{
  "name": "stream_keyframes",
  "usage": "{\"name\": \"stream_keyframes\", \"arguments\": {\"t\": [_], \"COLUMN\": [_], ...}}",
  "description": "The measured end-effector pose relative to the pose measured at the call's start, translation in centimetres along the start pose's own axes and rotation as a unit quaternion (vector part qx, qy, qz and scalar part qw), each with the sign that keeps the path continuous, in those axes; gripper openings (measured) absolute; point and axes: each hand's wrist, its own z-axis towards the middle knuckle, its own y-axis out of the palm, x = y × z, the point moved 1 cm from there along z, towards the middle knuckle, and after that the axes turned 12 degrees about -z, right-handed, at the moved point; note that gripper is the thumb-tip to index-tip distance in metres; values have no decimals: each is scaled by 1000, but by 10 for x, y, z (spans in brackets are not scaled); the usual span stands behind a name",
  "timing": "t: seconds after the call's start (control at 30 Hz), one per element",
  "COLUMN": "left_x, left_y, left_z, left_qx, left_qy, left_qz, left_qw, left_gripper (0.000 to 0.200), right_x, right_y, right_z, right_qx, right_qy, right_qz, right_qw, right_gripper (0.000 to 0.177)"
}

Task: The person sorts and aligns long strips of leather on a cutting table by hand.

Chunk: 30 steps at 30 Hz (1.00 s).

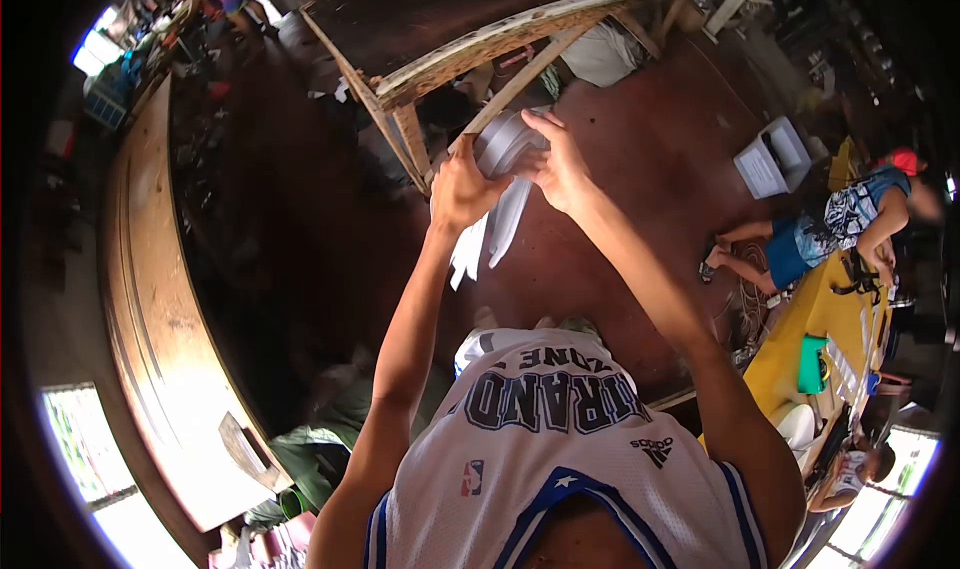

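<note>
The person holds both arms stretched out in front of the chest, and the two hands meet on a grey roll [503,141] of flat, band-like material. The left hand [463,187] is closed on the lower side of the roll and carries it from below. The right hand [556,166] lies on its upper side with the fingers bent over the edge, so it seems to stop the winding from opening. Pale loose strips [497,231] hang down from the roll between the wrists, probably its free ends. The roll is kept up in the air, just in front of the slanted brace [520,77] of a wooden bench [470,51], and I cannot tell if it touches the wood. Below is a red-brown floor [650,139]. A grey box [773,159] stands well apart on the right, and near it another person [835,224] sits low beside a yellow table [815,319].
</note>
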Motion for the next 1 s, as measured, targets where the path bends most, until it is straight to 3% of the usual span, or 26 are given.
{"name": "stream_keyframes", "arguments": {"t": [0.07,0.23,0.3,0.33,0.37,0.43,0.47,0.5,0.57,0.63,0.73,0.87,0.9,1.0], "left_x": [12,7,17,24,38,62,75,92,114,157,194,229,244,252], "left_y": [16,56,63,64,65,67,71,70,68,61,42,12,10,-33], "left_z": [28,105,131,145,161,187,202,214,240,258,283,319,322,357], "left_qx": [-59,-71,-65,-79,-69,-84,-80,-104,-114,-111,-92,-23,3,-11], "left_qy": [6,36,70,48,44,96,145,88,105,108,102,124,97,95], "left_qz": [37,34,22,11,-4,-3,-23,-23,-11,-41,-69,-78,-98,-111], "left_qw": [998,996,995,996,997,992,986,990,988,987,988,989,991,989], "left_gripper": [81,72,65,61,58,52,48,50,55,63,65,68,74,73], "right_x": [-9,-40,-65,-88,-114,-130,-144,-159,-178,-197,-203,-197,-187,-167], "right_y": [-13,-55,-86,-112,-131,-175,-189,-195,-194,-189,-189,-199,-201,-202], "right_z": [8,39,54,56,64,94,112,127,152,183,220,249,256,269], "right_qx": [49,33,-87,-120,-100,-23,-46,-50,-191,-218,-289,-324,-331,-344], "right_qy": [-48,-79,-95,-70,-101,-242,-335,-338,-391,-337,-300,-315,-314,-296], "right_qz": [38,106,-23,-171,-301,-434,-477,-475,-431,-418,-285,-255,-251,-287], "right_qw": [997,991,991,975,943,867,811,811,790,815,863,855,853,844], "right_gripper": [91,89,89,81,76,74,87,87,98,107,102,89,89,72]}}
